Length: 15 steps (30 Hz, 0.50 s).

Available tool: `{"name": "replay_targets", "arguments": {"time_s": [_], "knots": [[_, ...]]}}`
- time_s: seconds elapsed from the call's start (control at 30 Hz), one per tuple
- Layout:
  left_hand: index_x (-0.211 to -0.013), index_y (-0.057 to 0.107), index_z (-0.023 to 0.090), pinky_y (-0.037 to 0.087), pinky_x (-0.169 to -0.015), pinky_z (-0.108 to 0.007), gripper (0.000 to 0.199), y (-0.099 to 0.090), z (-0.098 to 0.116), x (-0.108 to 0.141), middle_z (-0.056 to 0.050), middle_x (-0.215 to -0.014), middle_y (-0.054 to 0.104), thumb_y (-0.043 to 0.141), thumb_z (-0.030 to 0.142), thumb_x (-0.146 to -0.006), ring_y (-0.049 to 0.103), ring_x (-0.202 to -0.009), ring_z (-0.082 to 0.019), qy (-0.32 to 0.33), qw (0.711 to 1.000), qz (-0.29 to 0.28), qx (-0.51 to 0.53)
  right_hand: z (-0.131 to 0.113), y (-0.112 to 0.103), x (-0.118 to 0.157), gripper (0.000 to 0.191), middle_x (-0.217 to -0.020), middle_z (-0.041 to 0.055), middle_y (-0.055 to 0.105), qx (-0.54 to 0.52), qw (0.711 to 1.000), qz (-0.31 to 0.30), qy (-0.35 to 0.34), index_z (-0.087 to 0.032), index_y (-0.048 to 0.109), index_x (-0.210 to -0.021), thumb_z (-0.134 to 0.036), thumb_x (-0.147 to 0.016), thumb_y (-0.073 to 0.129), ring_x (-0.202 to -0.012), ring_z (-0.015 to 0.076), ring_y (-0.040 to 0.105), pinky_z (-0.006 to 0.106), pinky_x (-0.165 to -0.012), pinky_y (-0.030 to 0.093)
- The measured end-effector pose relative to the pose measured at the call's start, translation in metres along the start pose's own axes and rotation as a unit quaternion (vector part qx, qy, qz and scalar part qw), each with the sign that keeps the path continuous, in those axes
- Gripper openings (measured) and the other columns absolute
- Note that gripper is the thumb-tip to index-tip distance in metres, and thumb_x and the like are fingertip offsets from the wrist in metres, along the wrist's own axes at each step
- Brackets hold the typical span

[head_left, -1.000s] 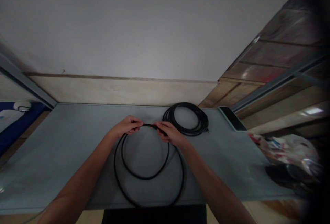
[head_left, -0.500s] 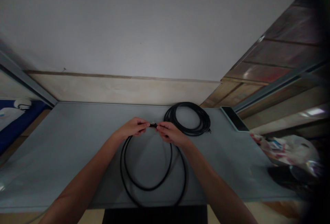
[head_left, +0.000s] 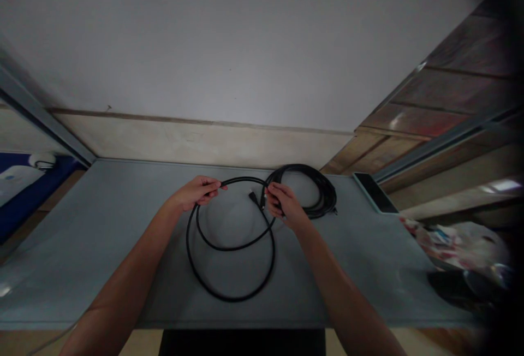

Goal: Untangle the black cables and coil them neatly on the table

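Observation:
Over the grey table, a black cable [head_left: 233,299] hangs and lies in loose loops between my hands. My left hand [head_left: 197,192] pinches the loops at their upper left. On the upper right, my right hand [head_left: 284,201] is closed around the same cable, with two strands running side by side from hand to hand. One plug end of the cable [head_left: 252,196] sticks out free just left of my right hand. Behind that hand lies a second coil of black cable [head_left: 325,189], wound in several turns.
A phone [head_left: 374,192] lies at the back right of the grey table [head_left: 102,247]. Past the right edge are plastic bags [head_left: 470,244] and a dark object [head_left: 454,288]. A wall board [head_left: 229,50] rises behind; a blue surface [head_left: 61,170] is at the far left.
My hands have moved apart and let go of the cable ends they held together. Now they grip the looped strands, and the loops have lifted away from the front edge.

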<state>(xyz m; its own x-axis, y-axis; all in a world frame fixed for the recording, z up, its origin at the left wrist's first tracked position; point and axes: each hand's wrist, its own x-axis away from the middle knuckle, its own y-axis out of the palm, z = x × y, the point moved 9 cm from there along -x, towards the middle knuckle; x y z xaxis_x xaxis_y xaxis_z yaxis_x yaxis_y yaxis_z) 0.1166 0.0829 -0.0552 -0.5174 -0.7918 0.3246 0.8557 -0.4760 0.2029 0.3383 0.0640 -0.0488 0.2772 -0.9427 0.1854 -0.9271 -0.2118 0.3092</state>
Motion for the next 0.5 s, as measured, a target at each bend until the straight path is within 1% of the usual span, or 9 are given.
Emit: {"name": "replay_targets", "arguments": {"time_s": [0.1,0.17,0.23,0.37,0.5], "knots": [[-0.102,0.069,0.009,0.011,-0.038,-0.018,0.046,0.008,-0.009,-0.001,0.006,-0.061,0.041,0.073,0.049,-0.08,0.022,-0.041,-0.001,-0.028,0.999,-0.041,-0.019,0.009,0.005,-0.001,0.029,-0.052,-0.0104,0.033,0.051,0.998,-0.014,0.019,-0.019,0.057,-0.084,-0.047,-0.083,0.065,-0.032,0.0049,0.027,0.02,-0.029,0.017],[-0.103,0.069,0.009,0.01,-0.038,-0.018,0.047,0.019,-0.015,-0.002,0.005,-0.062,0.043,0.071,0.051,-0.081,0.022,-0.04,-0.001,-0.048,0.995,-0.081,-0.033,0.018,0.015,0.001,0.032,-0.05,-0.0106,0.033,0.09,0.994,-0.041,0.039,-0.019,0.057,-0.086,-0.05,-0.085,0.064,-0.032,0.0049,0.024,0.02,-0.029,0.016],[-0.103,0.068,0.01,0.011,-0.038,-0.019,0.048,0.028,-0.02,-0.002,0.004,-0.063,0.045,0.07,0.052,-0.081,0.023,-0.04,-0.002,-0.06,0.992,-0.105,-0.047,0.024,0.027,0.004,0.033,-0.049,-0.0106,0.033,0.119,0.99,-0.057,0.051,-0.02,0.057,-0.086,-0.053,-0.086,0.062,-0.034,0.0047,0.021,0.02,-0.031,0.015],[-0.101,0.067,0.01,0.011,-0.038,-0.019,0.05,0.036,-0.022,-0.004,0.004,-0.063,0.047,0.069,0.056,-0.08,0.024,-0.041,-0.002,-0.056,0.992,-0.093,-0.062,0.025,0.039,0.009,0.035,-0.05,-0.0098,0.032,0.134,0.989,-0.054,0.043,-0.021,0.056,-0.082,-0.056,-0.086,0.061,-0.036,0.0049,0.019,0.021,-0.033,0.016],[-0.102,0.067,0.01,0.01,-0.039,-0.02,0.048,0.047,-0.02,-0.007,0.003,-0.063,0.049,0.067,0.054,-0.082,0.022,-0.04,-0.002,-0.054,0.994,-0.084,-0.051,0.022,0.033,0.006,0.038,-0.049,-0.0098,0.032,0.126,0.991,-0.041,0.034,-0.019,0.06,-0.083,-0.056,-0.084,0.064,-0.037,0.0051,0.02,0.021,-0.034,0.015]]}}
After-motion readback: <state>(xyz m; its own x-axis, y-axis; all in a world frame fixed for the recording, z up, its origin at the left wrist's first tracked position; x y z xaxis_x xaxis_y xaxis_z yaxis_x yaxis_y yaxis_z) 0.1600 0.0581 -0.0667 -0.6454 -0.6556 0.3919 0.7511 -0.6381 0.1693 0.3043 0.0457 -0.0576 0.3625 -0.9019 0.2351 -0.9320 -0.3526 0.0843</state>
